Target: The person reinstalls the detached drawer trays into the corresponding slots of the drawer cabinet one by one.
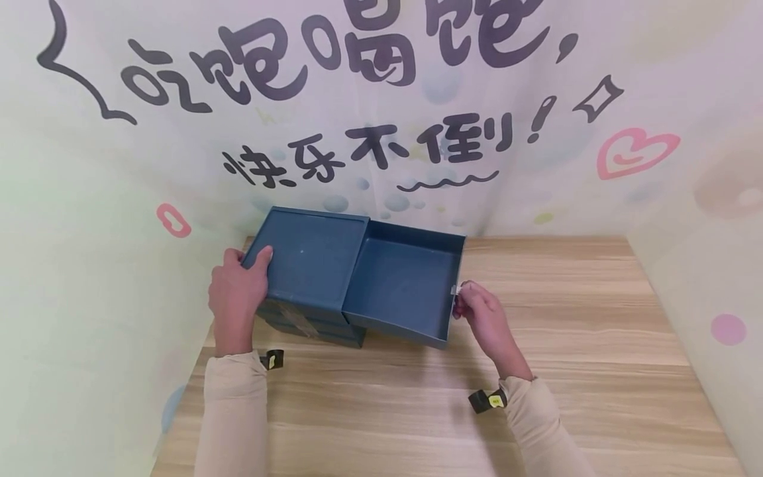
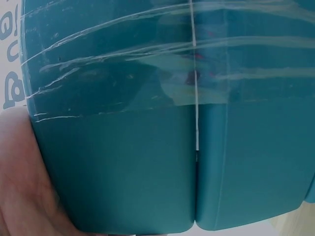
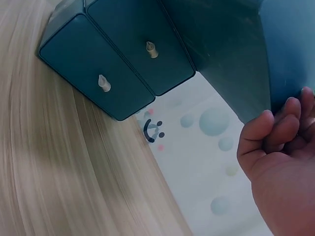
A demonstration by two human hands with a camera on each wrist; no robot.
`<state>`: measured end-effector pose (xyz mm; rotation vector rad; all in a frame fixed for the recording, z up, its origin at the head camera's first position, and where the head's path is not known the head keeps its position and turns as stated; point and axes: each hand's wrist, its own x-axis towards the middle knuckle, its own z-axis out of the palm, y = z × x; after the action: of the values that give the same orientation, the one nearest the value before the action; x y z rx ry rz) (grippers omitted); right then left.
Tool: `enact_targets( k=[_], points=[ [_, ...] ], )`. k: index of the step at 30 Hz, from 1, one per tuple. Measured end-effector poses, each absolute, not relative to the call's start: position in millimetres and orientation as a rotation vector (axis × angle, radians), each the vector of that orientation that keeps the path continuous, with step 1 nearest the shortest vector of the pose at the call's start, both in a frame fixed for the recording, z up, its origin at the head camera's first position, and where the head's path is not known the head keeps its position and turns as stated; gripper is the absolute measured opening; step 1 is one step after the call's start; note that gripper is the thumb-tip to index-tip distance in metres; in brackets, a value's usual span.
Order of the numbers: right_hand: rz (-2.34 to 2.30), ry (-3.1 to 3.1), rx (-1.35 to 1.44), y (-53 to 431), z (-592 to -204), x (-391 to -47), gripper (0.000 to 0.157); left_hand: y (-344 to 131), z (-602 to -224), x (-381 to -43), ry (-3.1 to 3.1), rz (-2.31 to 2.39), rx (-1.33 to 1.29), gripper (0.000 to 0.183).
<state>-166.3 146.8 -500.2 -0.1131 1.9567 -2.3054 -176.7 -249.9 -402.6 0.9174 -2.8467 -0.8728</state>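
Note:
A dark blue drawer cabinet (image 1: 310,255) sits toward the back left of the table, its top drawer (image 1: 399,281) pulled far out to the right. My left hand (image 1: 238,285) grips the cabinet's left edge, thumb on the top; its other fingers are mostly hidden. At the drawer's front, the fingers of my right hand (image 1: 485,318) pinch the small pale knob (image 1: 456,290). In the right wrist view those fingers are curled at the drawer front, with the knob hidden. Below, two shut drawers show pale knobs (image 3: 104,83).
Clear tape (image 2: 123,73) runs across the cabinet's side. The wood-grain table (image 1: 566,331) extends to the right and front. A white printed backdrop (image 1: 387,146) stands right behind the cabinet, with side panels at left and right. Black straps (image 1: 479,401) sit at the wrists.

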Motion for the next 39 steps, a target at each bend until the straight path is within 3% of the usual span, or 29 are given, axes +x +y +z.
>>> enact_targets(
  k=[6,18,32,39],
  points=[
    [-2.085,2.249,-0.088,146.1,-500.2,-165.2,0.022,-250.5,-404.0,-175.7,-2.839,-0.87,0.917,0.089],
    [-1.933,2.565,-0.272,136.6,-508.2,-161.9,0.012,-250.7,-404.8,-175.9,-2.836,-0.866,0.912,0.089],
    [-1.932,2.56,-0.26,124.9,-506.6,-163.8,0.016,-250.1,-404.7,-176.5,-2.829,-0.876,0.916,0.089],
    [-1.915,2.541,-0.247,117.0,-483.3,-156.0,0.017,-250.0,-404.6,-176.5,-2.832,-0.886,0.914,0.088]
  ],
)
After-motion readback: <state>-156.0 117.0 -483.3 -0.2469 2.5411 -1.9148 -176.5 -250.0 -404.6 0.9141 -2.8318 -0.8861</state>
